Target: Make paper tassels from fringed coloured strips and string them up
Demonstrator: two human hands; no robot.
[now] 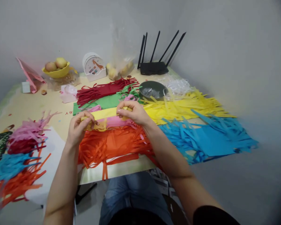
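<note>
A yellow fringed paper strip (106, 114) stretches between both hands above the table. My left hand (81, 126) pinches its left end, fingers curled closed. My right hand (133, 112) grips its right end, fingers closed on the paper. Below the strip lie pink fringed paper (118, 122) and a sheet of orange fringed paper (112, 145). Green paper (103, 102) and dark red strips (103, 90) lie just beyond my hands.
Yellow fringed paper (184, 107) and blue fringed paper (208, 139) cover the right side. A dark bowl (153, 89), a black router (154, 67), a yellow fruit bowl (57, 71) and a round white box (93, 66) stand at the back. Finished tassels (18, 147) lie left.
</note>
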